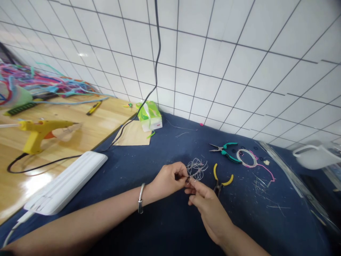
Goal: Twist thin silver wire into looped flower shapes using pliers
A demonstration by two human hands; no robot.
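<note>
Close together over the dark blue tabletop, my left hand (169, 179) and my right hand (210, 206) meet at their fingertips. The left thumb and forefinger pinch one end of a tangle of thin silvery wire (197, 170), which spreads in loops beyond the fingers. My right fingers are closed at the same spot on the wire. A small dark bit shows between the fingertips, too small to make out. Just right of the right hand lie yellow-handled pliers (218, 179), their jaws partly hidden. A silver bangle (141, 199) circles the left wrist.
Teal-handled long-nose pliers (225, 151), a pale ring-shaped coil (246, 158) and wire scraps (261, 185) lie to the right. Leftward are a white power strip (68, 183), a yellow glue gun (39, 131) and a tissue pack (150, 117). A black cable (157, 53) hangs before the tiled wall.
</note>
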